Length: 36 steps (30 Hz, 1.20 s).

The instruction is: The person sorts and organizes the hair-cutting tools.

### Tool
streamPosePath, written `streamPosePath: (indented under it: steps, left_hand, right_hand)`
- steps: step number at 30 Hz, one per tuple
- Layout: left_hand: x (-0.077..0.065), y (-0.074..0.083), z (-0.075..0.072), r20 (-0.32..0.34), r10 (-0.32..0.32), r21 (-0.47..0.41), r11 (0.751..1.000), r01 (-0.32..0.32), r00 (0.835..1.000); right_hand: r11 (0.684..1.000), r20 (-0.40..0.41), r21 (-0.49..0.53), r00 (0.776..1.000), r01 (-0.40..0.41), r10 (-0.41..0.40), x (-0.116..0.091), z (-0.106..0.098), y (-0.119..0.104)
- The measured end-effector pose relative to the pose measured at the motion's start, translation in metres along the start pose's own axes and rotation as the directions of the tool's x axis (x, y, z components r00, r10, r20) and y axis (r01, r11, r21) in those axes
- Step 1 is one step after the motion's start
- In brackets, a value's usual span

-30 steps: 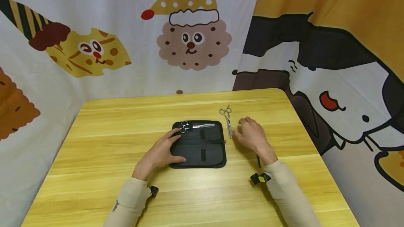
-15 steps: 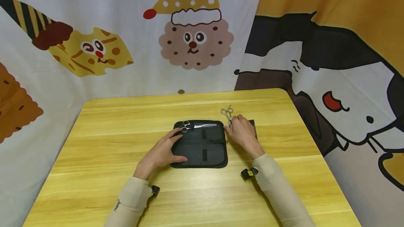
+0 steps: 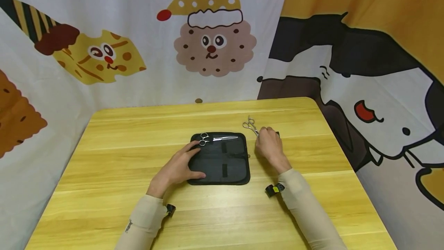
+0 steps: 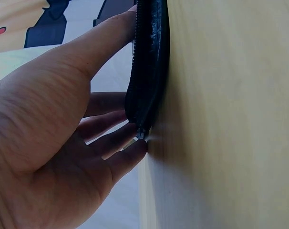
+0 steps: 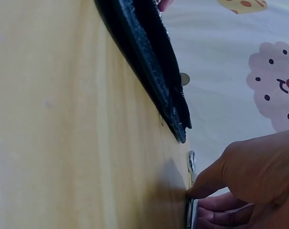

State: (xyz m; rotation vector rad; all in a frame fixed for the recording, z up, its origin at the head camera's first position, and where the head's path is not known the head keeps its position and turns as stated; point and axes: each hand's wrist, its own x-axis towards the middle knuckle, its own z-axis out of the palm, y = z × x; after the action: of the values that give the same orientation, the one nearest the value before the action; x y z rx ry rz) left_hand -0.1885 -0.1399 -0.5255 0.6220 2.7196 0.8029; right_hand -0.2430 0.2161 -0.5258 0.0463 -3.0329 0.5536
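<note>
A black zip case [image 3: 208, 165] lies spread on the table, and a pair of scissors [image 3: 224, 138] sits along its far part. My left hand [image 3: 173, 169] rests at the case's left edge, thumb over the near corner and fingers spread. In the left wrist view its fingertips touch the zipped edge [image 4: 149, 62]. Right of the case, my right hand [image 3: 269, 146] pinches a second pair of silver scissors [image 3: 250, 125]. Its finger rings point away from me; the blades are hidden by the hand. The right wrist view shows the thumb [image 5: 209, 181] against the metal.
A small dark end of some object [image 3: 278, 133] shows beyond my right knuckles, the rest covered. Dark elastic loops [image 3: 224, 170] line the case. The wooden table [image 3: 114, 157] meets a printed curtain [image 3: 156, 80] at its back edge.
My right hand has moved left and onto the second scissors, and these have turned slightly. More of the dark object is now covered. The left hand and the case have stayed put.
</note>
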Motion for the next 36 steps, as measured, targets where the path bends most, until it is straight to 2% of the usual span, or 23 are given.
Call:
streamPosePath:
  steps: [10, 24, 30, 36]
  left_hand:
    - [0.0, 0.001, 0.0, -0.003, -0.001, 0.002, 1.0, 0.001, 1.0]
    - [0.0, 0.001, 0.0, 0.002, -0.016, -0.003, 1.0, 0.016, 1.0]
    - [-0.001, 0.002, -0.001, 0.0, -0.015, -0.003, 1.0, 0.015, 1.0]
    - [-0.001, 0.002, -0.001, 0.0, -0.006, 0.003, 1.0, 0.006, 1.0]
  right_hand:
    - [0.989, 0.126, 0.11, 0.988, -0.1, 0.086, 0.004, -0.009, 0.005]
    - [0.971, 0.262, 0.192, 0.961, -0.146, 0.092, 0.004, -0.023, 0.012]
    - [0.963, 0.246, 0.248, 0.968, -0.11, 0.047, 0.003, -0.025, 0.014]
    - [0.912, 0.181, 0.408, 0.983, -0.048, -0.03, 0.002, -0.027, 0.006]
